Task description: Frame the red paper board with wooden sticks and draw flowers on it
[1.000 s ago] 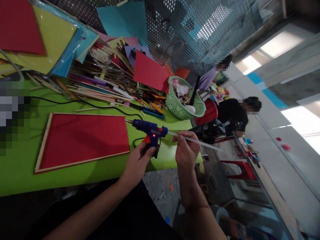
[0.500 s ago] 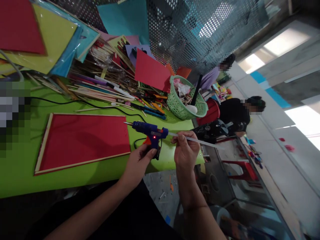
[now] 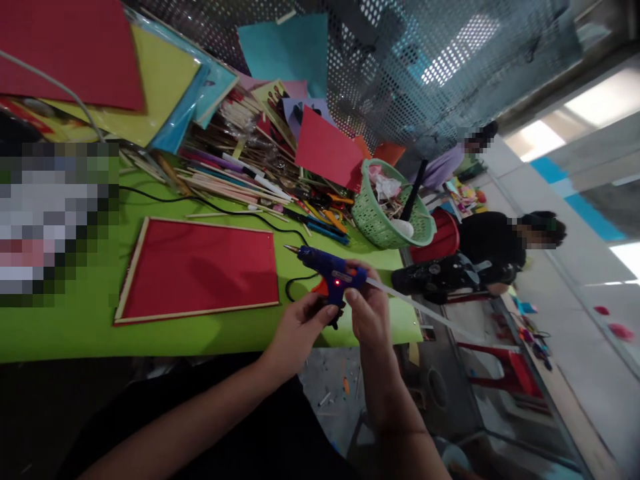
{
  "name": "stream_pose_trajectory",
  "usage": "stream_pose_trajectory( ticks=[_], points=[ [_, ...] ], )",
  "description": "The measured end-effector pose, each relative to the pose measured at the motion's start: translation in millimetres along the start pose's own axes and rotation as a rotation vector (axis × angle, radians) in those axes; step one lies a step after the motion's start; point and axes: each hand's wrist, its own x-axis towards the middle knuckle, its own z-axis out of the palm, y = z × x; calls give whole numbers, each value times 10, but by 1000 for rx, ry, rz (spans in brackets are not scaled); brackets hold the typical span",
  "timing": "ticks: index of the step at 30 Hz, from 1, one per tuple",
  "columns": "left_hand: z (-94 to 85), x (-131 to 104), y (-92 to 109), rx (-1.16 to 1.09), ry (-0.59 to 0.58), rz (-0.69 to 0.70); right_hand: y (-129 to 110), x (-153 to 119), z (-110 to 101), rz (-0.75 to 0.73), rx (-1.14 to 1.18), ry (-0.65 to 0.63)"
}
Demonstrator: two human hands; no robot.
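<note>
A blue glue gun with a lit red light points left, above the green table. My left hand is closed around its handle, near the orange trigger. My right hand grips the rear of the gun's body, its thumb against the side and its fingers partly hidden behind. A long translucent glue stick sticks out from the gun's back end towards the right. Left of the gun, a red panel edged with pale wooden strips lies flat on the table.
Behind the gun, a green basket holds scraps. Sticks, pens and cutters are heaped along the back of the green table. A black cord crosses it. Two people are in the background at right.
My right hand has moved from the glue stick onto the rear of the gun. The view has shifted, so the panel and basket appear further right.
</note>
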Motion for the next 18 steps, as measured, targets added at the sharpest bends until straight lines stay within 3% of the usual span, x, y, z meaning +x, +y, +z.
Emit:
stream_pose_trajectory(
  ticks=[2,4,7,10,11,13,16,18],
  points=[
    [38,-1,-5,6,-25,10,7,-37,-13,153,-41,-212],
    [50,-21,21,20,-62,15,-21,-52,-16,253,-65,-318],
    [-31,-152,148,64,-133,5,-92,-15,-23,268,-93,-314],
    [-266,-410,354,176,-166,-6,-125,68,-56,261,-87,-323],
    [-374,-504,424,361,-216,30,-121,99,-71,262,-70,-325],
    [-612,-665,542,733,-198,179,-98,157,-95,283,-47,-302],
    [-964,-797,644,1172,-21,497,-45,227,-102,365,-62,-273],
    [-1155,-821,669,1365,87,589,-13,262,-87,411,-88,-288]
  ],
)
